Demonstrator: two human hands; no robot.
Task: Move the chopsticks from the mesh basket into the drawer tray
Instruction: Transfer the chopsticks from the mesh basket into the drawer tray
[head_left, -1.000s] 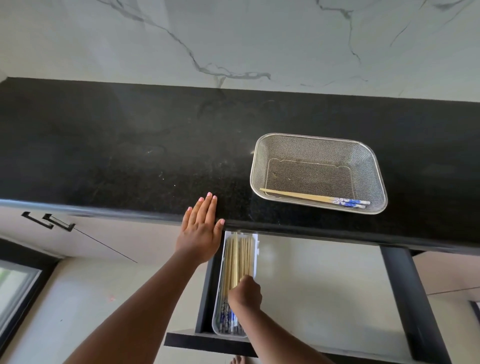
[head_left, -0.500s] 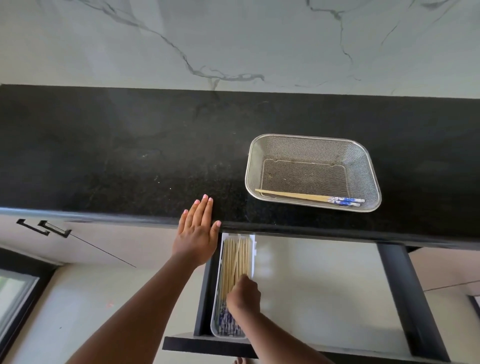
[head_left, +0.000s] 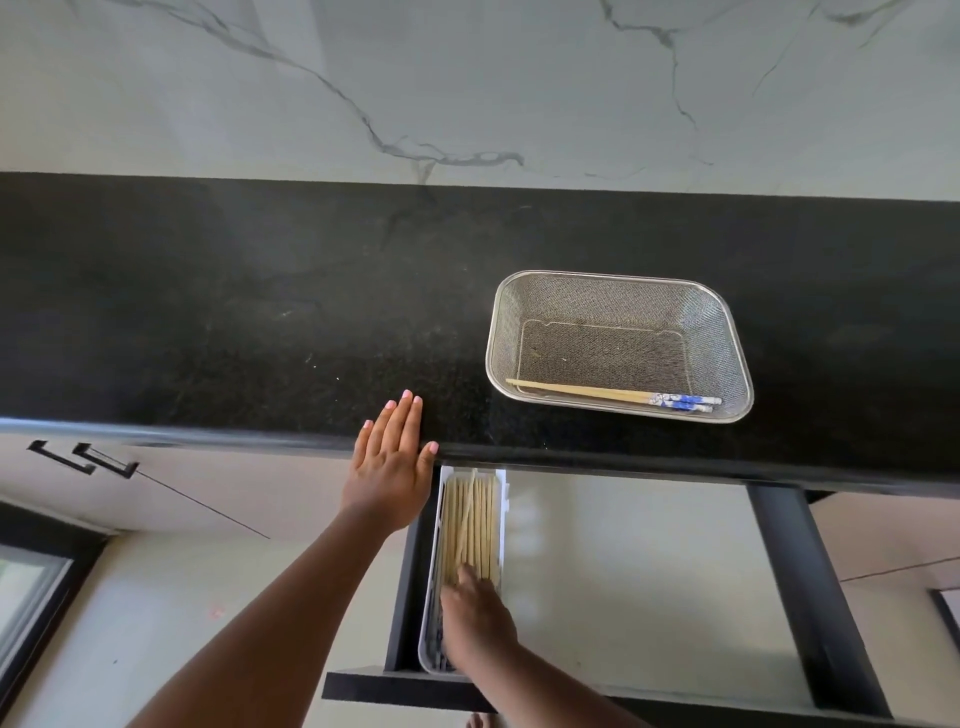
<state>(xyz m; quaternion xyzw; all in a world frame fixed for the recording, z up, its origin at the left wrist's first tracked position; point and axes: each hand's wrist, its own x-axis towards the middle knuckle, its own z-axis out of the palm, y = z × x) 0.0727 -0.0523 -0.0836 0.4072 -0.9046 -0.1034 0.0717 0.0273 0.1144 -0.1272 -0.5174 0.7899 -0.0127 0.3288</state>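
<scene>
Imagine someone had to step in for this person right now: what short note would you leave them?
Left hand: flat and open, resting on the counter edge, holding nothing.
Right hand: down in the white drawer tray, on the chopsticks already laid there; whether it grips any cannot be told.
Mesh basket: on the counter, right of the left hand, with one last pair of chopsticks along its near side.
Done: most chopsticks moved to the tray.
Left: fetch the last pair and lay it in the tray.

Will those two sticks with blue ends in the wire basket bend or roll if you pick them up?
The pale wooden chopsticks with blue-patterned ends look straight, probably stiff. So thin, likely light. They might roll; the silver mesh basket wall should stop them.
</scene>
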